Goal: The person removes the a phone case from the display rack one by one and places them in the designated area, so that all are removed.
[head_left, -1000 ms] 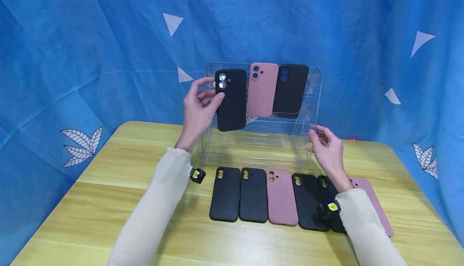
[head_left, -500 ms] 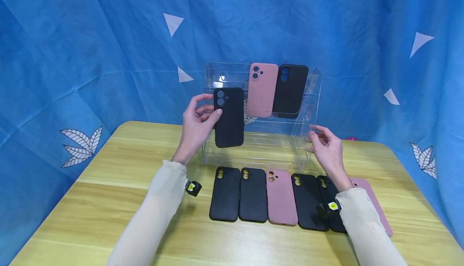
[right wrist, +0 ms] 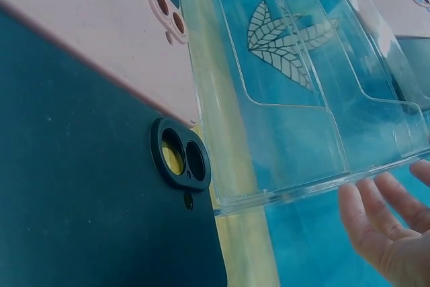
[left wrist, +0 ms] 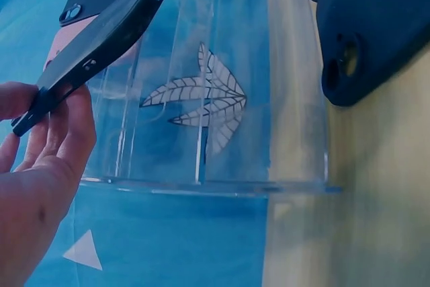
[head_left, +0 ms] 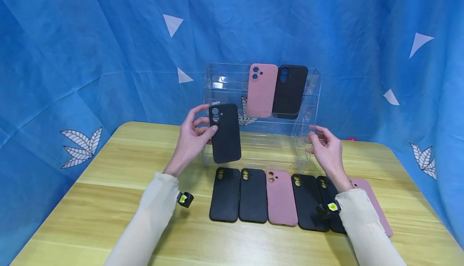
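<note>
The left hand (head_left: pixel 193 134) pinches a black phone case (head_left: pixel 227 138) near the clear rack (head_left: pixel 268 128) — the right hand (head_left: pixel 328 150), fingers relaxed, at its right side.

You hold one matte black phone case (head_left: pixel 227 137), camera cutout (head_left: pixel 215 115) at its upper left, tilted slightly, before a clear, tiered display stand (head_left: pixel 268 137), itself upright.

Left hand (head_left: pixel 192 134) lower, black phone case (head_left: pixel 227 137) down with it — slightly leftward
</note>
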The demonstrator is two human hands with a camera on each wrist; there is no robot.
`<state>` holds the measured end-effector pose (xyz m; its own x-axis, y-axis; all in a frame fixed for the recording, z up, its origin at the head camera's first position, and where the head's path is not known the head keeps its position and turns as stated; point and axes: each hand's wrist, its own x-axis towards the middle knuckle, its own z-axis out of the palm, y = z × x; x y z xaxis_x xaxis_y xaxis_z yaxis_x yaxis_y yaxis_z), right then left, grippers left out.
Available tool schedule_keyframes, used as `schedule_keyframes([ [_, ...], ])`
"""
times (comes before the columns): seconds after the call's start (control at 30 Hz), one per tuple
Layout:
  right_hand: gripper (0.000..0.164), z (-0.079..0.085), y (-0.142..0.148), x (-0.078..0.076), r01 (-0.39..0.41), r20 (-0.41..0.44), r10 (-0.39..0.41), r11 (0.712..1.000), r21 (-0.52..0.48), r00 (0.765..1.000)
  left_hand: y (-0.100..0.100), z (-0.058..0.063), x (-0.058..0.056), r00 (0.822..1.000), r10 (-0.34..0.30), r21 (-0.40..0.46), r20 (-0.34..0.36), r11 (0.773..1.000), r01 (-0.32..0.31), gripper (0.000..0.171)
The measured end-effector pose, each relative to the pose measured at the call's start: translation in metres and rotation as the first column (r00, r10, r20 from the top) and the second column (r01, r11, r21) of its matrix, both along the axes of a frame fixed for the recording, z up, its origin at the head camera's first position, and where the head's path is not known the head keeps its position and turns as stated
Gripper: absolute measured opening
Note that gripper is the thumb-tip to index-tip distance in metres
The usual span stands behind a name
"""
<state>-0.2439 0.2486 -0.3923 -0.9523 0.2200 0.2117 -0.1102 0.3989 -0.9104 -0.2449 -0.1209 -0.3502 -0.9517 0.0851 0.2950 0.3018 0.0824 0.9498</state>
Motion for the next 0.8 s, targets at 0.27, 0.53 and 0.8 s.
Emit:
schedule_keyframes([
  [0.27,0.046,-0.002,0.001,0.000,-0.005,0.001,0.005,1.000,0.001,1.000,-0.012,-0.007,0.006,0.993,-0.095,0.003,0.065,0.995,0.095,0.061],
  [0.53,0.046,-0.003,0.001,0.000,-0.005,0.000,0.005,1.000,-0.002,1.000,-0.026,-0.016,0.013,0.970,-0.182,0.011,0.162,0.983,0.183,0.062],
  [0.8,0.046,-0.002,0.001,0.002,-0.011,-0.003,0.011,1.000,0.011,1.000,-0.039,-0.020,0.018,0.950,-0.216,-0.044,0.224,0.972,0.231,0.063],
])
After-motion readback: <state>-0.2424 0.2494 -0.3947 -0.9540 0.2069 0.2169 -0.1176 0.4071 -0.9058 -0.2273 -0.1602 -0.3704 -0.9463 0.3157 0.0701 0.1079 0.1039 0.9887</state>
